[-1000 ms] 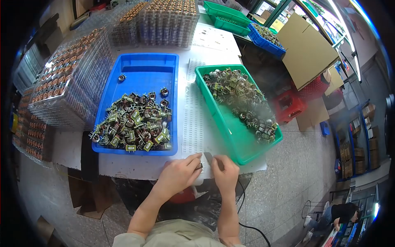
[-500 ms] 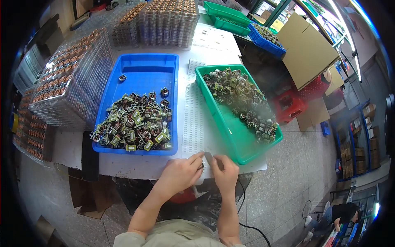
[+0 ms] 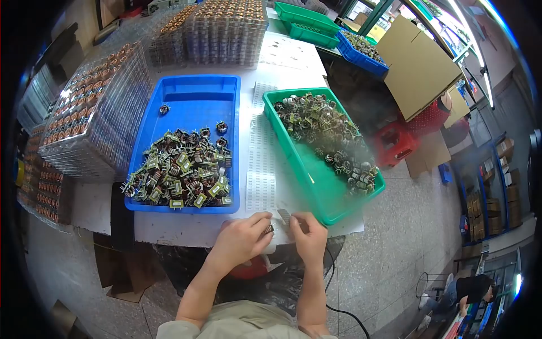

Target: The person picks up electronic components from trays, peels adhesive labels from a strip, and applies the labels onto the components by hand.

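Note:
My left hand [image 3: 244, 237] is closed with its fingers around a small wound coil [image 3: 268, 229], mostly hidden by the fingertips. My right hand [image 3: 309, 236] pinches a narrow greyish strip [image 3: 284, 215], which looks like a piece of a label sheet, between thumb and fingers. Both hands are close together at the table's front edge. Beyond them lies a long printed label sheet [image 3: 261, 175]. A blue tray [image 3: 197, 113] on the left holds a heap of coils [image 3: 180, 169] with pale-yellow bases. To the right, a green tray [image 3: 330, 212] holds more such coils [image 3: 319, 121].
Stacked clear plastic trays of copper coils [image 3: 93, 107] stand along the left, with another stack [image 3: 226, 34] at the back. A red stool [image 3: 395, 144] and cardboard sheet [image 3: 418, 65] are on the right. A person [image 3: 471, 291] is at the far lower right.
The strip in my right hand has tilted, so its flat side shows more. My left hand has shifted slightly left, and the coil in it shows more. The view has moved a little.

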